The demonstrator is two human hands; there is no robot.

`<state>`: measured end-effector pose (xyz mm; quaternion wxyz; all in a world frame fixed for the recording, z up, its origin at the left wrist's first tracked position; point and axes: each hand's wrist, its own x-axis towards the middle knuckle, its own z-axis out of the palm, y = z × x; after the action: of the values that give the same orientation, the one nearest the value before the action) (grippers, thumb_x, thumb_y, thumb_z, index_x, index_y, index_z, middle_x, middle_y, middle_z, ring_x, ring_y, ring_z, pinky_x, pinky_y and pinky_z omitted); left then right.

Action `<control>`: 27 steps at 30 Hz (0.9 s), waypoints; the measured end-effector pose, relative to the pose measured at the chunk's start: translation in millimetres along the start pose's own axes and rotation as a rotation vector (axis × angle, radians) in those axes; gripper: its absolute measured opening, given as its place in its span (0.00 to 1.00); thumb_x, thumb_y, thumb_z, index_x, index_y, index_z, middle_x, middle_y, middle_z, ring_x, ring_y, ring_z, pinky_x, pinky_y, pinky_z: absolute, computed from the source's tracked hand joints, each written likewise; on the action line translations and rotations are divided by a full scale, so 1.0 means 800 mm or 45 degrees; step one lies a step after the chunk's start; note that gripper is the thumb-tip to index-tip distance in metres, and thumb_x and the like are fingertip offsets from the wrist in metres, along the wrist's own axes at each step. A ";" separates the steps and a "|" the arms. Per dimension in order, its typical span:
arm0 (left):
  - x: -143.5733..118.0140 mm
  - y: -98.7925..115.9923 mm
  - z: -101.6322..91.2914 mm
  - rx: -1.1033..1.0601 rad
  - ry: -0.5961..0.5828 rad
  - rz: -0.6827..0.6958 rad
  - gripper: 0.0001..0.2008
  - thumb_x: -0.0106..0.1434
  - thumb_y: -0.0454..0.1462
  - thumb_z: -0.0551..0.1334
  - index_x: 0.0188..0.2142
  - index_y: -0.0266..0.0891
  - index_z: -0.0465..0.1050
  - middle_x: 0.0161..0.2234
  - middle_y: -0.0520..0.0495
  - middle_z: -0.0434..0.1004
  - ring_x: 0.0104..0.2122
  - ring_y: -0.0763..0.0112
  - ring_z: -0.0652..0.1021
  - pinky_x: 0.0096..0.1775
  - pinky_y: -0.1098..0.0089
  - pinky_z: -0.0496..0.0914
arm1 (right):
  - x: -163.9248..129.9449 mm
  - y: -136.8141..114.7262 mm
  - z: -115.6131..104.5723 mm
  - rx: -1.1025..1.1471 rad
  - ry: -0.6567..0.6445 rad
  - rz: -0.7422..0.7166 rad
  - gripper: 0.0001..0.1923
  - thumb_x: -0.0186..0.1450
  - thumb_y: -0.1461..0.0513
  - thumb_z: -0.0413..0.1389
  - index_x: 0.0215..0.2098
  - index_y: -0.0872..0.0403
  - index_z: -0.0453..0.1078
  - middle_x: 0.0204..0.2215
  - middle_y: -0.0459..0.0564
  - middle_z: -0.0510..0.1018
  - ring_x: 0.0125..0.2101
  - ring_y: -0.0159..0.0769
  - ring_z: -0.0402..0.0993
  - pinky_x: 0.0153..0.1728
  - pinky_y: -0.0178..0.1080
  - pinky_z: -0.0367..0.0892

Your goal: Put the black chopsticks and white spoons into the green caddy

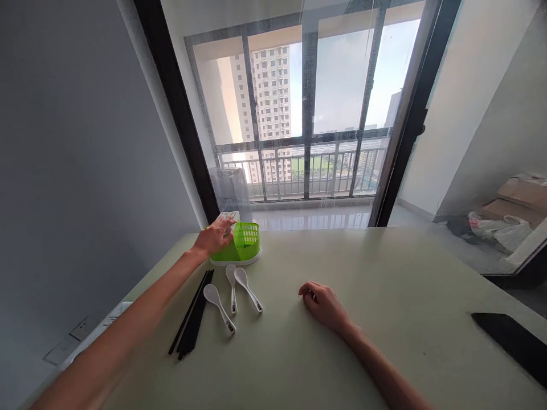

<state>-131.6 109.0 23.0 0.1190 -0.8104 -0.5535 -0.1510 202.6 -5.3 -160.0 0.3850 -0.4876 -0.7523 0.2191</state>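
My left hand (217,237) reaches over the left part of a bright green utensil basket (245,250) with a white base. Its thumb and fingers lie about the basket's left end, and the hand hides part of it. Below the basket, three white spoons (219,304) with dark marks on their handles lie on the table. Left of them, under my left forearm, is a bundle of black chopsticks (194,319), some slightly apart. My right hand (322,303) rests on the table right of the spoons, its fingers loosely curled with nothing visible in them.
The pale green table (363,341) reaches to a glass door at the back. A black flat object (510,341) lies near the right edge. A grey wall (85,142) stands on the left. Beyond the glass, cardboard boxes (523,196) and bags lie on the floor.
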 end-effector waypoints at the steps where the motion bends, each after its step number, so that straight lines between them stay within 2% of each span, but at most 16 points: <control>1: -0.005 -0.006 -0.003 -0.002 0.005 0.007 0.20 0.71 0.42 0.52 0.60 0.44 0.66 0.66 0.51 0.64 0.66 0.55 0.62 0.58 0.57 0.68 | 0.000 0.000 0.000 -0.002 0.000 -0.001 0.13 0.63 0.66 0.48 0.34 0.50 0.75 0.31 0.46 0.80 0.29 0.33 0.71 0.32 0.34 0.61; 5: -0.014 -0.015 -0.013 -0.018 0.035 0.070 0.19 0.70 0.40 0.54 0.58 0.37 0.66 0.63 0.47 0.67 0.63 0.55 0.64 0.60 0.52 0.63 | -0.001 -0.002 0.000 -0.010 0.002 -0.008 0.13 0.63 0.66 0.47 0.34 0.51 0.74 0.31 0.45 0.80 0.28 0.33 0.71 0.31 0.33 0.61; 8: -0.018 0.007 -0.007 -0.012 0.129 0.066 0.19 0.69 0.38 0.54 0.58 0.36 0.64 0.61 0.42 0.69 0.63 0.52 0.64 0.63 0.44 0.55 | -0.001 -0.003 0.000 -0.018 0.008 -0.014 0.13 0.63 0.66 0.47 0.34 0.50 0.74 0.31 0.45 0.80 0.28 0.33 0.71 0.31 0.33 0.61; 11: -0.037 0.071 0.017 -0.185 0.317 0.099 0.19 0.69 0.37 0.53 0.58 0.40 0.63 0.59 0.42 0.70 0.63 0.56 0.65 0.64 0.50 0.57 | -0.001 -0.004 0.001 -0.027 0.012 -0.029 0.13 0.63 0.66 0.48 0.34 0.50 0.74 0.31 0.45 0.80 0.28 0.33 0.72 0.31 0.34 0.61; 13: -0.057 0.133 0.046 -0.442 0.316 0.220 0.16 0.70 0.39 0.53 0.55 0.41 0.66 0.54 0.42 0.73 0.61 0.58 0.68 0.62 0.54 0.61 | -0.002 -0.006 0.003 -0.036 0.011 -0.050 0.13 0.63 0.67 0.48 0.34 0.50 0.74 0.31 0.45 0.81 0.28 0.32 0.72 0.32 0.34 0.61; 14: -0.067 0.166 0.062 -0.589 0.262 0.256 0.15 0.70 0.40 0.53 0.54 0.41 0.67 0.52 0.42 0.75 0.59 0.59 0.70 0.61 0.56 0.63 | -0.003 -0.006 0.004 -0.042 0.009 -0.064 0.13 0.63 0.67 0.48 0.34 0.51 0.75 0.31 0.45 0.81 0.29 0.32 0.73 0.33 0.34 0.62; 16: -0.085 0.228 0.096 -0.874 0.031 0.315 0.16 0.71 0.43 0.54 0.55 0.42 0.69 0.52 0.42 0.77 0.53 0.62 0.75 0.56 0.61 0.69 | -0.006 -0.005 0.008 -0.056 -0.002 -0.094 0.13 0.63 0.67 0.48 0.33 0.51 0.75 0.31 0.47 0.81 0.30 0.33 0.74 0.33 0.34 0.62; 17: -0.092 0.254 0.111 -1.008 -0.080 0.330 0.17 0.71 0.43 0.53 0.55 0.42 0.70 0.51 0.43 0.78 0.51 0.63 0.77 0.53 0.64 0.71 | -0.007 -0.003 0.010 -0.066 -0.004 -0.105 0.12 0.62 0.67 0.49 0.32 0.52 0.75 0.32 0.48 0.82 0.31 0.34 0.75 0.33 0.35 0.62; 19: -0.098 0.290 0.137 -1.206 -0.163 0.285 0.18 0.72 0.43 0.51 0.50 0.42 0.75 0.47 0.44 0.81 0.47 0.64 0.80 0.50 0.66 0.72 | -0.009 0.002 0.014 -0.090 -0.003 -0.110 0.10 0.59 0.68 0.52 0.32 0.53 0.76 0.33 0.52 0.82 0.33 0.37 0.76 0.33 0.36 0.62; 22: -0.098 0.309 0.155 -1.398 -0.177 0.164 0.19 0.72 0.43 0.50 0.45 0.41 0.80 0.40 0.47 0.84 0.42 0.65 0.81 0.47 0.69 0.72 | -0.010 0.009 0.016 -0.113 0.004 -0.102 0.10 0.54 0.69 0.53 0.30 0.54 0.76 0.31 0.53 0.82 0.33 0.39 0.76 0.33 0.36 0.62; 27: -0.099 0.300 0.151 -1.474 -0.171 0.130 0.18 0.71 0.42 0.52 0.46 0.41 0.81 0.42 0.48 0.84 0.42 0.65 0.81 0.46 0.70 0.72 | -0.008 0.009 0.017 -0.110 -0.024 -0.124 0.12 0.54 0.70 0.52 0.31 0.54 0.76 0.30 0.51 0.82 0.31 0.37 0.76 0.31 0.36 0.61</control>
<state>78.7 -2.0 -125.1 -0.3713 -0.7769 -0.3476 -0.3713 197.6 -7.6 -175.8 0.3666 -0.4645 -0.7876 0.1719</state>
